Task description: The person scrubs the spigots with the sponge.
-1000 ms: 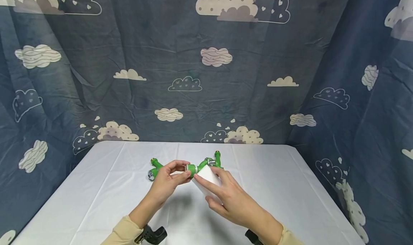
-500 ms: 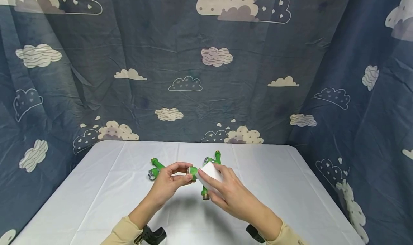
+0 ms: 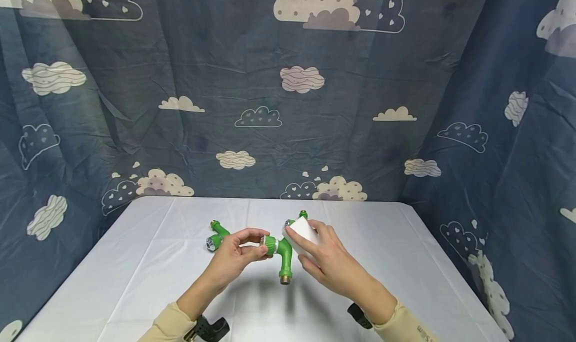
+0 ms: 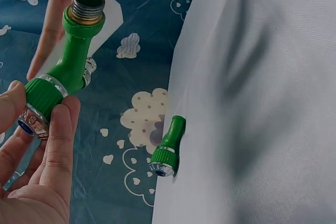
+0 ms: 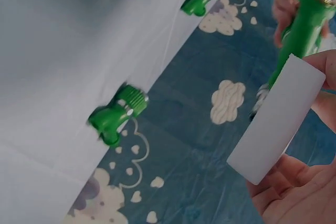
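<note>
My left hand (image 3: pixel 234 252) pinches the ribbed knob of a green tap (image 3: pixel 285 257) between thumb and fingers, above the table. The tap's threaded metal end points down in the head view and shows plainly in the left wrist view. A white sponge block (image 3: pixel 302 236) is in my right hand (image 3: pixel 332 262), gripped between thumb and fingers. In the right wrist view the sponge (image 5: pixel 278 121) overlaps the tap (image 5: pixel 304 30); whether they touch, I cannot tell. The sponge covers part of the tap's far side.
On the white-covered table (image 3: pixel 148 262) lie two more green taps: one at the left (image 3: pixel 216 239), partly behind my left hand, another farther back (image 3: pixel 303 214), mostly hidden by the sponge. A dark blue cloud-print curtain (image 3: pixel 252 57) rises behind and beside the table.
The held tap has turned, so its threaded end now points down instead of being hidden behind the sponge. My right hand and the sponge have shifted right, uncovering the bent pipe.
</note>
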`<state>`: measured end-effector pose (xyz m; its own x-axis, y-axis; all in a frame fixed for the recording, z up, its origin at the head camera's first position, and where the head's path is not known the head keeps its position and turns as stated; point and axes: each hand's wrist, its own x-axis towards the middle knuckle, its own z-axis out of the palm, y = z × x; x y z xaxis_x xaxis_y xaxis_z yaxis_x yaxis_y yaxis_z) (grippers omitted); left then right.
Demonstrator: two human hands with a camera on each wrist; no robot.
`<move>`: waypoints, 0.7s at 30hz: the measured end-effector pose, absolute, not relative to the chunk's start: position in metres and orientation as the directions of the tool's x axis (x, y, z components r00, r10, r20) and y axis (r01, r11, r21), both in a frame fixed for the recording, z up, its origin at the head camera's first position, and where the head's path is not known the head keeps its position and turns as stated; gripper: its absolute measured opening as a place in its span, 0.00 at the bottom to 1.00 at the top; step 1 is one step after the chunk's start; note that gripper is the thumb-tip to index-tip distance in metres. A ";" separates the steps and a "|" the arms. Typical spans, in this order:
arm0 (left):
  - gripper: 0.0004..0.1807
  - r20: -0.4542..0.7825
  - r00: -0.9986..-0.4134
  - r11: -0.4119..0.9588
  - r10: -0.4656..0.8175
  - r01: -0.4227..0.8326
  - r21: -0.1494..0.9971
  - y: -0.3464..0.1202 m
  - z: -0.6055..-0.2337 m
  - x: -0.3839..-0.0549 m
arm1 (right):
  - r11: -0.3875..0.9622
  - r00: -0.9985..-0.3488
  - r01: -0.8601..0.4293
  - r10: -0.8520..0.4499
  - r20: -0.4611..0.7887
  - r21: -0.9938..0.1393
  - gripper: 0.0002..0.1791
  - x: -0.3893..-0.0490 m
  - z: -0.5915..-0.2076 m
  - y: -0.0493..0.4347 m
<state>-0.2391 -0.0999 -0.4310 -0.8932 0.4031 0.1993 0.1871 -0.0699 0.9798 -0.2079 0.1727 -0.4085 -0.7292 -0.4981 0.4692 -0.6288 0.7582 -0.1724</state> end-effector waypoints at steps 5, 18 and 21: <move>0.24 0.206 -0.892 -0.072 0.403 0.193 0.978 -0.101 -0.430 -0.239 | 0.765 -0.719 -0.623 -0.478 0.504 -0.164 0.35 -0.215 -0.411 0.177; 0.25 0.195 -0.891 -0.078 0.410 0.179 0.981 -0.106 -0.431 -0.240 | 0.787 -0.743 -0.575 -0.389 0.545 -0.223 0.36 -0.227 -0.415 0.192; 0.25 0.186 -0.897 -0.067 0.400 0.174 0.982 -0.106 -0.430 -0.241 | 0.782 -0.744 -0.573 -0.372 0.555 -0.244 0.36 -0.225 -0.412 0.193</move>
<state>-0.2412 -0.1057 -0.4301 -0.8972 0.4004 0.1864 0.1743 -0.0666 0.9824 -0.2248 0.1932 -0.4125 -0.7437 -0.3723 0.5552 -0.5735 0.7821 -0.2438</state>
